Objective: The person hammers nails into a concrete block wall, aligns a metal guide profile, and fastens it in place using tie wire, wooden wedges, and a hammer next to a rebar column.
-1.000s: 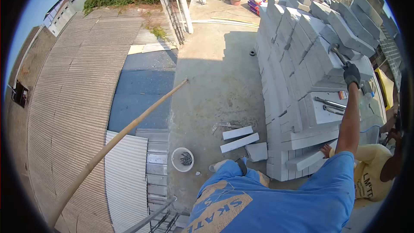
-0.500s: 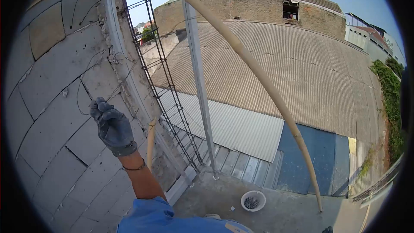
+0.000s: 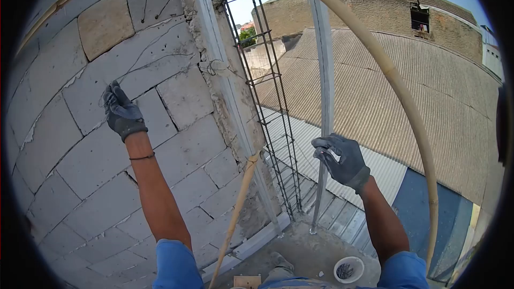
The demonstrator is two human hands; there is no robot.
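My left hand (image 3: 126,111), in a dark grey glove, is raised before the block wall (image 3: 134,144), its fingers closed on a thin wire (image 3: 103,96) that loops beside the fingertips. Near the metal upright (image 3: 324,75), my right hand (image 3: 342,161) is gloved too, with thumb and fingers curled together in a pinch; what they hold, if anything, is too small to tell. Between the hands run a pale vertical profile (image 3: 227,83) along the wall edge and a rebar lattice (image 3: 267,80). Thin wires are tied round the profile.
A curved bamboo pole (image 3: 399,83) leans at the right. A shorter bamboo pole (image 3: 235,214) slants below the wall edge. On the floor stands a white bucket (image 3: 348,270) with grey pieces inside. Corrugated roofs (image 3: 375,80) lie beyond the ledge.
The view has swung from the stacked blocks to the wall. The hammer that my right hand held is out of sight. My right hand has come up by the metal upright; my left hand remains raised.
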